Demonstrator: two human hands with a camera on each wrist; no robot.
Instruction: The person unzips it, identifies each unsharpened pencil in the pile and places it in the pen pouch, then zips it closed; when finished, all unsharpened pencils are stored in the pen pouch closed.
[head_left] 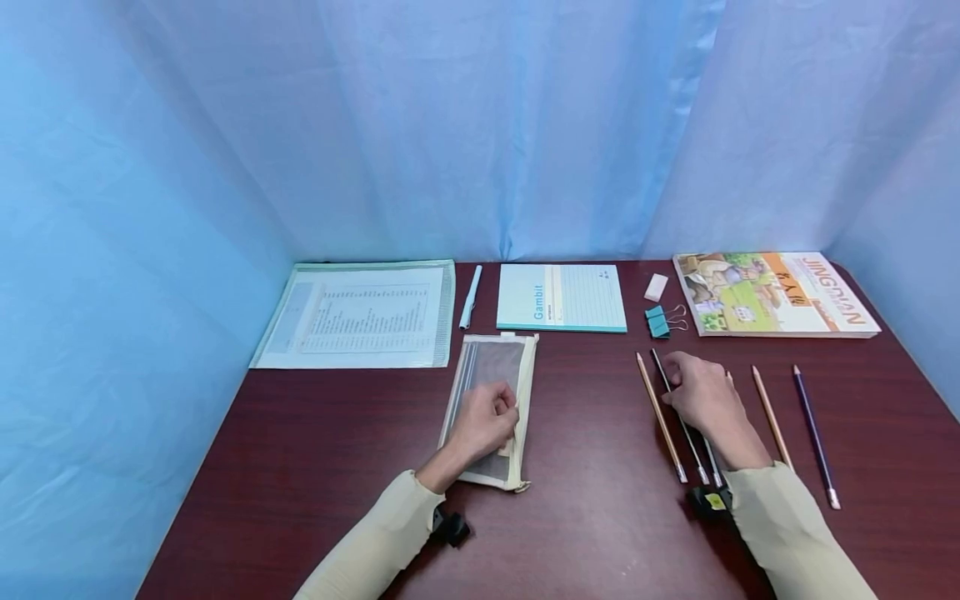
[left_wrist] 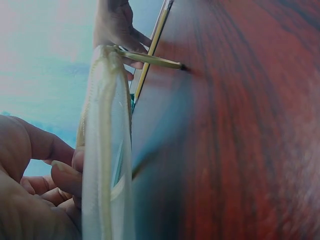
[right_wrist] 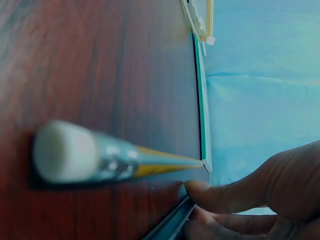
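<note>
Along the far edge of the dark red-brown wooden surface [head_left: 600,517] lies a row of items. At the far left is a clear plastic document folder holding a printed sheet [head_left: 358,314]. Just beside it lies a pale blue capped pen [head_left: 470,297], then a teal-and-white lined notepad [head_left: 561,297]. Further right sit a small white eraser [head_left: 656,287] and a teal binder clip [head_left: 660,321], close together. A colourful illustrated book [head_left: 772,293] lies at the far right. Light blue cloth curtains [head_left: 480,125] enclose the surface.

A desk in a curtained recording booth.
Blue cloth hangs behind my dark wood table [head_left: 585,517]; a notepad [head_left: 561,297] and book [head_left: 772,293] lie along its far edge.
</note>
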